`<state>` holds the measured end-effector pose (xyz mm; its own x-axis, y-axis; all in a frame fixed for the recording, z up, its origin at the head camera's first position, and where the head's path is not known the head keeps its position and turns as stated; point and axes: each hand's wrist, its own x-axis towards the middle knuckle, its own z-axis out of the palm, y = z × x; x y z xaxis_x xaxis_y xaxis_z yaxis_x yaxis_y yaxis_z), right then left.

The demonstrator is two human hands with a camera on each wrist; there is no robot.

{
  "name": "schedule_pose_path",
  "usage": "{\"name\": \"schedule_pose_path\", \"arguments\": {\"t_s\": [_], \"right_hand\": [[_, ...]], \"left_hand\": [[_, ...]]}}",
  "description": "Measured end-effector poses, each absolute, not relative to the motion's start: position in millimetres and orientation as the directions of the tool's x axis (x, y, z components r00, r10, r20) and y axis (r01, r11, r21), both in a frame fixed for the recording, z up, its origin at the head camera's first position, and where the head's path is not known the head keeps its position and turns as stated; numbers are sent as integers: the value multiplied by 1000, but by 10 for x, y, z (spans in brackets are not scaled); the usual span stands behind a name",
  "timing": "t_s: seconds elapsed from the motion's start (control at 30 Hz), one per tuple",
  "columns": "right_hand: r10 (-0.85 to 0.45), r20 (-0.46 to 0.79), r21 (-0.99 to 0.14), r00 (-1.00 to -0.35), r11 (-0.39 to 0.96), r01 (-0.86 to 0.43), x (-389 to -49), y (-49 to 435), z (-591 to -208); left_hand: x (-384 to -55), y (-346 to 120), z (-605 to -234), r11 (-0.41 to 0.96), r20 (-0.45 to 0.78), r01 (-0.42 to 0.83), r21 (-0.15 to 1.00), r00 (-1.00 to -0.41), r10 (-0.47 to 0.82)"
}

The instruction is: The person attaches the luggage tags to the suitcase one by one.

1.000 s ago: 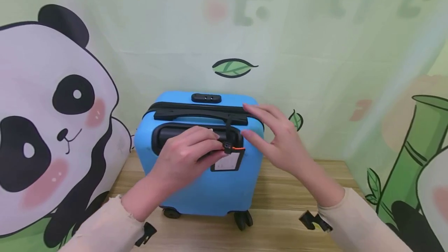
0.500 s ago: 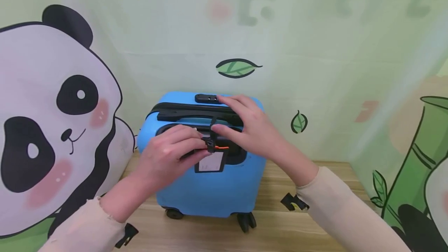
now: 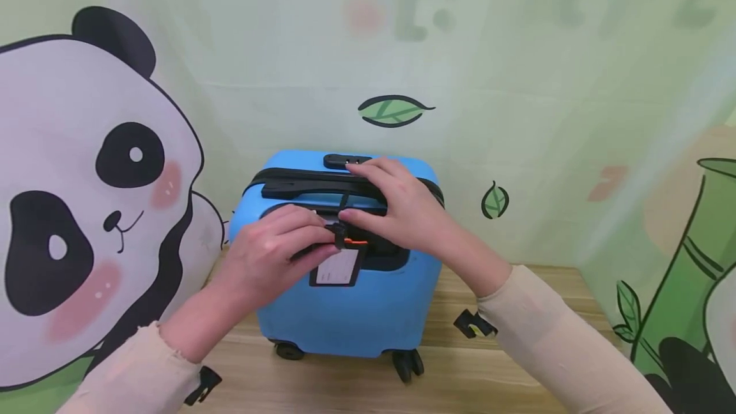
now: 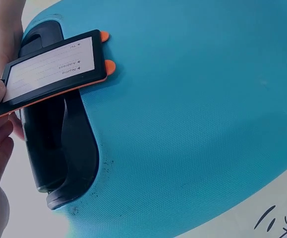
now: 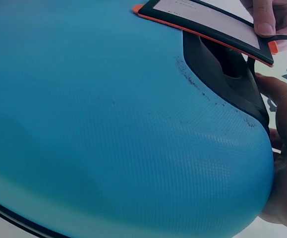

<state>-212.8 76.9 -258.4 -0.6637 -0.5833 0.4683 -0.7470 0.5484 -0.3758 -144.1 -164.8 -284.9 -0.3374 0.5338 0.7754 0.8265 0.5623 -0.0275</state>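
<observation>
A blue hard-shell suitcase (image 3: pixel 345 318) stands upright, with a black top handle (image 3: pixel 293 189). My left hand (image 3: pixel 276 248) pinches the strap end of a luggage tag (image 3: pixel 336 268), which has a black frame, orange edging and a white card. In the left wrist view, the thumb lies on a corner of the tag (image 4: pixel 51 69); printed lines for name and address show on its card. A black strap (image 3: pixel 344 200) runs up from the tag toward the handle. My right hand (image 3: pixel 408 209) lies over the handle's right part, thumb beside the strap, index finger stretched toward the combination lock (image 3: pixel 344 161).
Below the grips is a black recessed panel (image 3: pixel 391 254) in the suitcase shell. The suitcase stands on black wheels (image 3: pixel 407 365) on a wood-grain surface (image 3: pixel 494 369). A printed cloth backdrop (image 3: pixel 535 101) with pandas and bamboo rises behind and at both sides.
My left hand has shifted left with the luggage tag. My right hand has moved left from the suitcase's right corner to the strap and handle.
</observation>
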Motion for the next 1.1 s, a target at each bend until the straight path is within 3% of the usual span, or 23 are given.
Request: {"name": "schedule_pose_path", "arguments": {"t_s": [0.2, 0.43, 0.83, 1.1], "right_hand": [[-594, 442, -369, -672, 563, -740, -2134, 786, -2572], [-624, 409, -374, -665, 551, -746, -2136, 788, -2537], [-625, 413, -349, -662, 563, -749, -2215, 761, -2532], [-619, 411, -350, -669, 571, -743, -2212, 744, -2541]], "left_hand": [[-1437, -1629, -2855, 551, 774, 834, -28, -331, 541], [-1428, -1595, -2868, 522, 795, 852, -48, -284, 536], [-1500, -1600, -2882, 543, 812, 839, -8, -312, 494], [-1558, -1598, -2924, 549, 822, 835, -47, -280, 496]]}}
